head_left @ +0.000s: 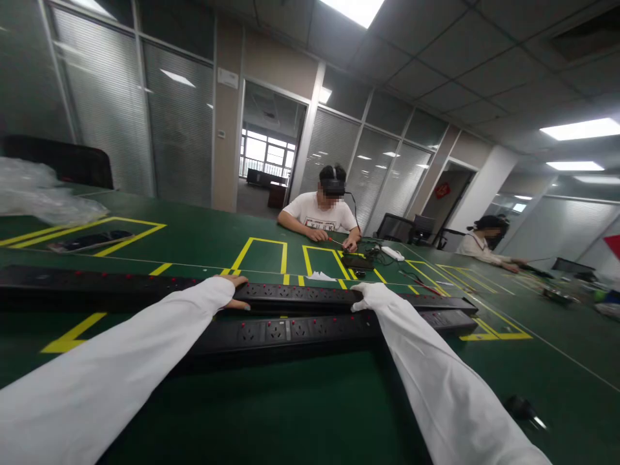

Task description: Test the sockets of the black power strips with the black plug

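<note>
Two long black power strips lie side by side across the green table, their rows of sockets and small red switches showing. My left hand (237, 294) grips the farther power strip (300, 294) near its middle, thumb on the near side and fingers over the far side. Farther right along that strip, my right hand (364, 296) is closed on it in a similar way. Closer to me, the other power strip (310, 330) runs almost parallel; its left part is hidden behind my left sleeve. Whether my right hand also touches this nearer strip I cannot tell.
Yellow tape (268, 241) marks rectangles on the green table (217, 223). Clear plastic wrapping (43, 194) and a dark flat object (92, 241) lie left. Opposite, a person (320, 213) handles a small tool beside cables and a white power strip (392, 253). A blurred dark object (522, 408) lies right.
</note>
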The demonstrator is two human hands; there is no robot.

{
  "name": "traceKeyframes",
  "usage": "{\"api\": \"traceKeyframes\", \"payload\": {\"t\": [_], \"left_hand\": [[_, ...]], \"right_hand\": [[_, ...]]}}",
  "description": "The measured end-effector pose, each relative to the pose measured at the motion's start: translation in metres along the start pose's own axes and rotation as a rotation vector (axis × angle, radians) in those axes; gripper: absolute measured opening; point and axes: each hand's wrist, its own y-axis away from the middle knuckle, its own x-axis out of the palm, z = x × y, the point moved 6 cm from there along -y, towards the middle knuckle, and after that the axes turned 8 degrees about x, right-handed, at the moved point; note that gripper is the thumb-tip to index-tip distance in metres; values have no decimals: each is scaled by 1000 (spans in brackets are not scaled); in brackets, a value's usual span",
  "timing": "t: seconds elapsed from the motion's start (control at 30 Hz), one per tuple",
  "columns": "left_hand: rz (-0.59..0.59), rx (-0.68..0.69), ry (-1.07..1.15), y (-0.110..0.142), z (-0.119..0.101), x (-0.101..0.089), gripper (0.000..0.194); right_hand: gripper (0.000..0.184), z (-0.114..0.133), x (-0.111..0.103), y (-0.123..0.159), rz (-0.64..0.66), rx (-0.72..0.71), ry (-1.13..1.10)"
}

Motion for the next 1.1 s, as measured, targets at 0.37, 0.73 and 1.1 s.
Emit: {"api": "traceKeyframes", "payload": {"t": [0.37,0.73,1.1], "left_hand": [[-113,59,-19,111,-39,13,76],[-144,85,-144,132,-55,10,68],[-320,179,-186,146,-35,49,61]], "right_hand": [[47,-43,29,78,-57,117,-4],[53,-28,29,115,-109,214,28],[57,-157,-40,296,-375,968,237]]}}
